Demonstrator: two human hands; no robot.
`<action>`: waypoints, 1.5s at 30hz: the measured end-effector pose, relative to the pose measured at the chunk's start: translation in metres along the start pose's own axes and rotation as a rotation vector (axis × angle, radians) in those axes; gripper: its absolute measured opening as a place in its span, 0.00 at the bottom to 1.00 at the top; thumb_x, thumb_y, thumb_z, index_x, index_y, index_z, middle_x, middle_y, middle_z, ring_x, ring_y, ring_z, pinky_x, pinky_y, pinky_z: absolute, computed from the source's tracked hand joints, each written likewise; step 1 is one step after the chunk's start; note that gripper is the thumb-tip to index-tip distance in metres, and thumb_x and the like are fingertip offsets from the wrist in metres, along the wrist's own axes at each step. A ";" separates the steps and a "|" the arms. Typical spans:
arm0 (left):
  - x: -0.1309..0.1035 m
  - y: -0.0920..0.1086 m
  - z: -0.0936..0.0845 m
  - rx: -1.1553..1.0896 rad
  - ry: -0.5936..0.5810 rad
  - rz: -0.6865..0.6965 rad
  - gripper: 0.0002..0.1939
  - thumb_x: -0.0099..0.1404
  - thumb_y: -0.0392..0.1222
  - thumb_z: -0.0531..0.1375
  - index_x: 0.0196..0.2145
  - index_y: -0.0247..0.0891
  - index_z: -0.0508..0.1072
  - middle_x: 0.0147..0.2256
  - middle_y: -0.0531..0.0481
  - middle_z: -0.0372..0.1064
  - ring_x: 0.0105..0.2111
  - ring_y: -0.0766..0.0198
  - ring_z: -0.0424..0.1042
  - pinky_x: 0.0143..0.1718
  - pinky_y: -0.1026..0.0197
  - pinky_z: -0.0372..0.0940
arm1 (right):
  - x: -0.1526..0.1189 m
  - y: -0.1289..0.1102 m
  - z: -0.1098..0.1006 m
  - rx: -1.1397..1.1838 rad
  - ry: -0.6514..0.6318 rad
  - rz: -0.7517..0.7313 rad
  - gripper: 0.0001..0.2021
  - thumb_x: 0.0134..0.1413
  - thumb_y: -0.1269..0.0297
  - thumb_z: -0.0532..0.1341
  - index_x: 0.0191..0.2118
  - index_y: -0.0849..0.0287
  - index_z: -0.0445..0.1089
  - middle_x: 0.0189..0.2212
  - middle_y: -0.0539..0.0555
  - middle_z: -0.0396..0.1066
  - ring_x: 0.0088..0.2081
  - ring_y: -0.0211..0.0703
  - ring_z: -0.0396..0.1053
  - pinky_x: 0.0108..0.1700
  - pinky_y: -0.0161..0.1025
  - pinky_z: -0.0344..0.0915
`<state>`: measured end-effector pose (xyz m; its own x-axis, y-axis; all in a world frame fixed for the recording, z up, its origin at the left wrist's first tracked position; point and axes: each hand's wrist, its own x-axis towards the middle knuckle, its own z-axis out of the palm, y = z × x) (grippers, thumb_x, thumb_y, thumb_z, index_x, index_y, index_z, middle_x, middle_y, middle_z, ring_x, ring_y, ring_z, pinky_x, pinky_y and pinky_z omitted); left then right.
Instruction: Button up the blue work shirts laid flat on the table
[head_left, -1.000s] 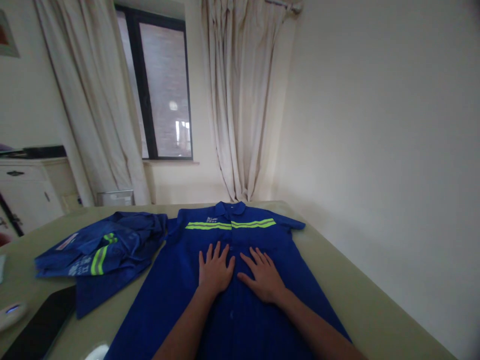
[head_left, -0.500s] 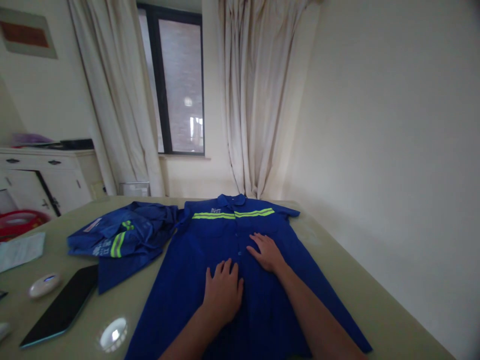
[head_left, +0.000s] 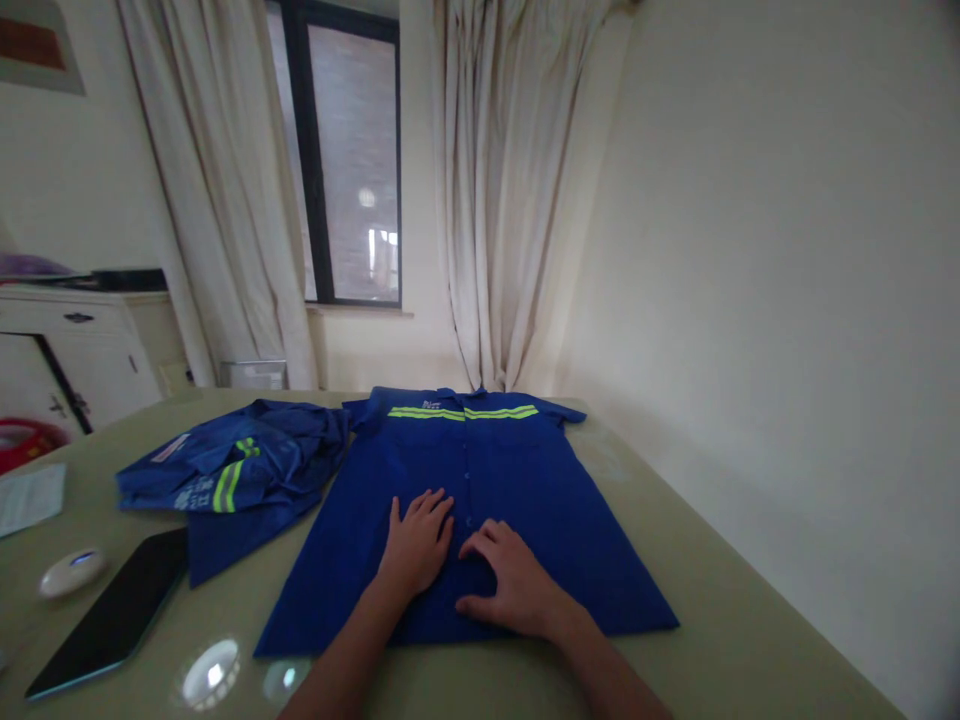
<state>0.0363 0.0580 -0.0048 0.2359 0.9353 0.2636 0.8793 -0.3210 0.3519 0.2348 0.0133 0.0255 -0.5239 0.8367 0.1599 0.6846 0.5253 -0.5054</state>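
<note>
A blue short-sleeved work shirt [head_left: 525,480] with a yellow-green reflective stripe across the chest lies spread face up, its collar toward the window and its hem toward me. My left hand [head_left: 418,542] rests on the shirt left of the button line, fingers spread and palm down. Just right of the buttons, my right hand [head_left: 514,580] touches the lower front with its fingers bent and the thumb held apart from them. Neither hand holds anything. To the left, a second blue garment [head_left: 292,455] with reflective stripes lies crumpled beside the shirt.
On the pale green table [head_left: 720,600], a black tablet [head_left: 112,615], a white oval object [head_left: 73,573] and a paper sheet [head_left: 31,498] lie to the left. A wall [head_left: 787,300] borders the right side. Curtains [head_left: 495,200] and a window stand behind.
The shirt has shifted away from me, and its hem now shows on the table. My right hand has come back toward me and bent its fingers; my left hand has moved slightly forward and left.
</note>
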 end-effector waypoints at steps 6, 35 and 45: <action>-0.013 0.006 -0.013 -0.137 -0.028 0.174 0.18 0.69 0.32 0.49 0.45 0.43 0.77 0.46 0.46 0.75 0.47 0.55 0.71 0.52 0.52 0.62 | -0.012 0.002 -0.004 0.073 0.053 -0.010 0.21 0.44 0.75 0.59 0.47 0.53 0.70 0.45 0.53 0.70 0.49 0.47 0.67 0.54 0.42 0.61; -0.034 0.017 -0.022 -0.702 -0.392 0.136 0.03 0.59 0.38 0.60 0.33 0.40 0.71 0.30 0.56 0.68 0.32 0.64 0.66 0.34 0.64 0.59 | -0.025 0.008 -0.013 0.324 -0.059 0.008 0.45 0.33 0.55 0.78 0.62 0.50 0.65 0.53 0.55 0.69 0.54 0.53 0.66 0.59 0.47 0.62; -0.034 0.018 -0.017 -0.571 -0.264 0.178 0.14 0.73 0.41 0.44 0.37 0.42 0.68 0.36 0.51 0.70 0.38 0.61 0.69 0.44 0.60 0.63 | -0.019 0.015 -0.013 0.161 0.143 0.009 0.27 0.52 0.72 0.59 0.60 0.54 0.65 0.44 0.53 0.75 0.44 0.46 0.73 0.49 0.38 0.66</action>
<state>0.0371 0.0182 0.0080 0.5158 0.8420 0.1581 0.4760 -0.4351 0.7643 0.2611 0.0071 0.0260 -0.4335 0.8605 0.2675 0.5930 0.4959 -0.6344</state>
